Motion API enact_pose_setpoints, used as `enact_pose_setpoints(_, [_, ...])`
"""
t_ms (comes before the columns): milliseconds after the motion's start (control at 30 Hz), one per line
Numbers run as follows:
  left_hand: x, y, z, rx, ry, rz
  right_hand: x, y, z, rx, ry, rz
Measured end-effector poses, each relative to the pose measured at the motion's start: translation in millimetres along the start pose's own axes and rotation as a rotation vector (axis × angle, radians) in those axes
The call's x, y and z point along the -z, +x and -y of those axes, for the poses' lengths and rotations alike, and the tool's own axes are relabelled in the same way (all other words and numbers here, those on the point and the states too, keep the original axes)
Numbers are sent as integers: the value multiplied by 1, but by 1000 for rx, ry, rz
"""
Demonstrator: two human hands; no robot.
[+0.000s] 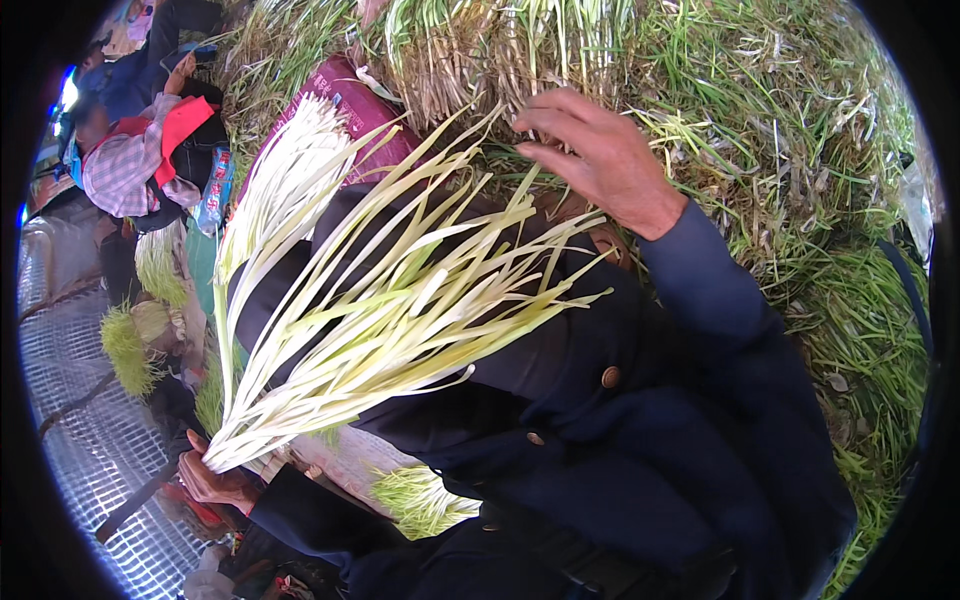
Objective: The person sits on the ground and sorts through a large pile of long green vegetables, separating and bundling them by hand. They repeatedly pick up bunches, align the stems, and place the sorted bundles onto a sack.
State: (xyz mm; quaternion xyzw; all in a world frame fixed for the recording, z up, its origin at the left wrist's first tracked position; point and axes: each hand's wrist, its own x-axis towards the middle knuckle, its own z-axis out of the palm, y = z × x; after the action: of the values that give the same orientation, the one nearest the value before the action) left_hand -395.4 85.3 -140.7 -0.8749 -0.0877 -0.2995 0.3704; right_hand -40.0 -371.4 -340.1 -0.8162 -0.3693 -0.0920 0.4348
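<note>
My left hand grips a bunch of pale yellow-green blanched leaves, likely garlic chives, by their white stem ends. The leaves fan out across my dark-clothed lap towards the upper right. My right hand hangs near the leaf tips, fingers a little apart, with nothing seen in it. Whether its fingertips touch a leaf I cannot tell. Beyond the fan, a thick bundle of white stems rests against a purple printed sack, its lower end partly behind the held leaves.
Uncleaned green stalks with brown bases are heaped along the top and right. At the upper left sits another person in a checked sleeve. Several trimmed bundles lie to the left and below. White mesh sheeting lines the left.
</note>
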Motion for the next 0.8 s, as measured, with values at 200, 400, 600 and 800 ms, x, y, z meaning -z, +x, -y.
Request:
enact_pose_setpoints(200, [0,0,1,-12,-27,-15,-23,27,12,108,2,40])
enact_pose_setpoints(400, [-3,-1,-1,8,-23,-17,-26,13,10,134,21,54])
enact_pose_setpoints(600, [-6,0,1,3,-38,0,-19,6,16,57,43,22])
enact_pose_setpoints(800, [-7,3,-2,-20,-52,-35,-22,13,18,113,15,1])
